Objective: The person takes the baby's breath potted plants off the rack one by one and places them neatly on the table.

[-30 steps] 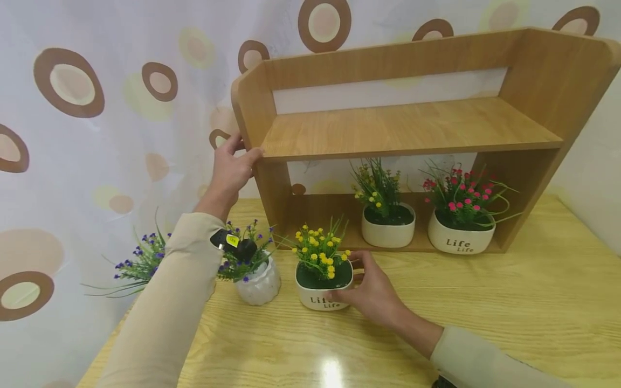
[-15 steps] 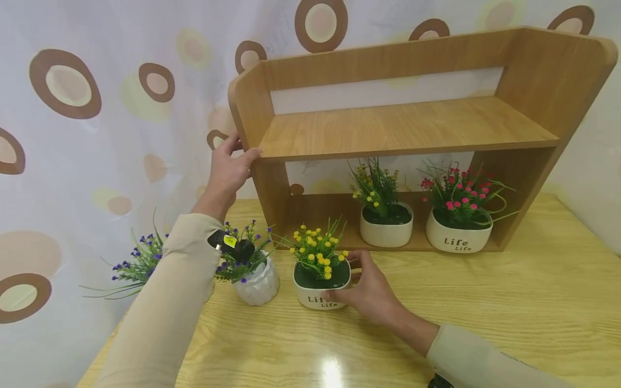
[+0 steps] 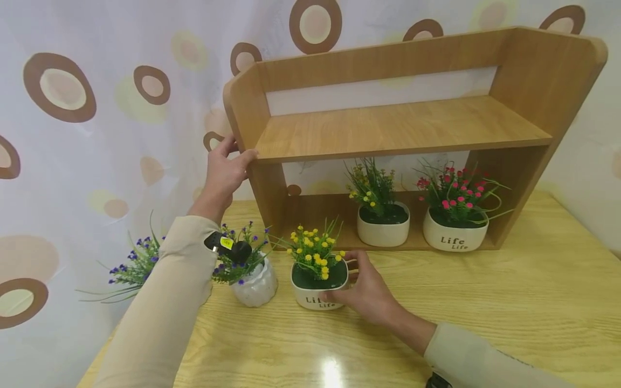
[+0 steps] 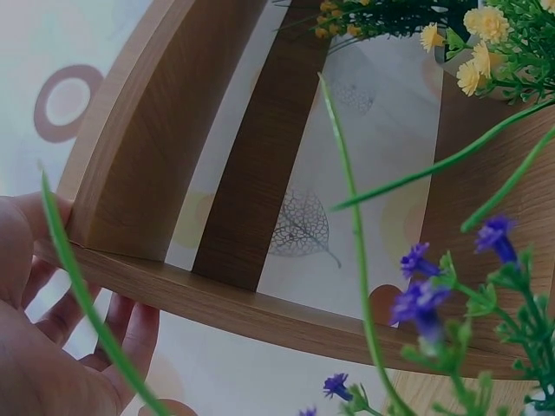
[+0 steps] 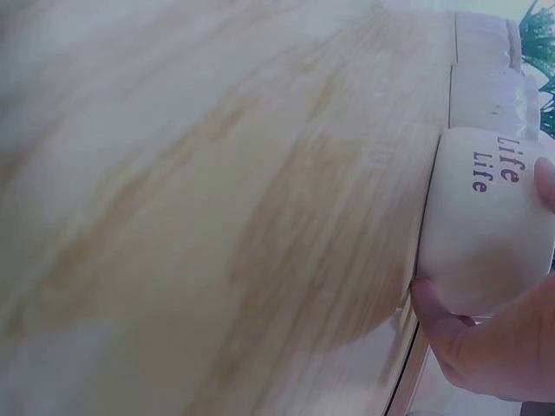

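White flowerpot (image 3: pixel 308 297), wooden shelf (image 3: pixel 402 126), both held
Right hand (image 3: pixel 371 293) is pinching the yellow-bloom pot, left hand (image 3: pixel 223 175) has thumb and fingers round the shelf's side.

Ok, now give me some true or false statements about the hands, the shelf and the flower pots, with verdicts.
1. The right hand holds the yellow-flowered Life pot. True.
2. The left hand holds a pot too. False: it grips the side of the wooden shelf.
3. In the head view, the pink-flowered pot is the rightmost pot. True.
4. That pot stands on the shelf's upper level. False: it stands below that level.
5. The ridged white pot holds purple flowers. True.
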`<state>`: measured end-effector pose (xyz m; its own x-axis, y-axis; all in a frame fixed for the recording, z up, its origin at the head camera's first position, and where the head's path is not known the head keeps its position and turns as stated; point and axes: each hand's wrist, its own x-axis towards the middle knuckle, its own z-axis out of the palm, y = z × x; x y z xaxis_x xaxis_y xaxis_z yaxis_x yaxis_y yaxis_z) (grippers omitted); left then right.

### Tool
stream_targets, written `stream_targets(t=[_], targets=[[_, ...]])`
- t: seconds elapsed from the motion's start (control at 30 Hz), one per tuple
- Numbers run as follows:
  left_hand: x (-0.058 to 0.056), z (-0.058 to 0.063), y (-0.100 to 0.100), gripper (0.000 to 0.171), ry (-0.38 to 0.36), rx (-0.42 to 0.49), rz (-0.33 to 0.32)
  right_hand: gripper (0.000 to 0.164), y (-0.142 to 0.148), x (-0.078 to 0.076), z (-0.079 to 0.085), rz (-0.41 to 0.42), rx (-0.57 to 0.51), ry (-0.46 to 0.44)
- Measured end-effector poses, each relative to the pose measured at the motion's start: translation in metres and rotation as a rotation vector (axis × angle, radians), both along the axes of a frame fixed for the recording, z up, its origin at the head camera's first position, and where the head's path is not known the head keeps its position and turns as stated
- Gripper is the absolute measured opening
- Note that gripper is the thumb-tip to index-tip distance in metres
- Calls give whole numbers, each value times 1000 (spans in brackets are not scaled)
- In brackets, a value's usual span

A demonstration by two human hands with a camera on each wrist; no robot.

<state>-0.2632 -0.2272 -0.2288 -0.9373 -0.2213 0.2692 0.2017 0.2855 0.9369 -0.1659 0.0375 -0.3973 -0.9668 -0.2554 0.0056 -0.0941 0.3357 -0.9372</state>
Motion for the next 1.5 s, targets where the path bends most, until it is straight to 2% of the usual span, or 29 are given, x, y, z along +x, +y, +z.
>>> stream_targets(t=[0.43,0.7,1.2,1.5], targets=[[1,1,0,58,-7,12,0,97,8,3,3,22,23,-32],[1,0,0,58,-15,7,6,91,20,1,3,41,-23,-85],[0,-1,0,56,-6,5,5,79,57,1,3,103,-128,-43],[1,-1,1,56,-10,7,10,71,75,-3,4,81,-193,-26]])
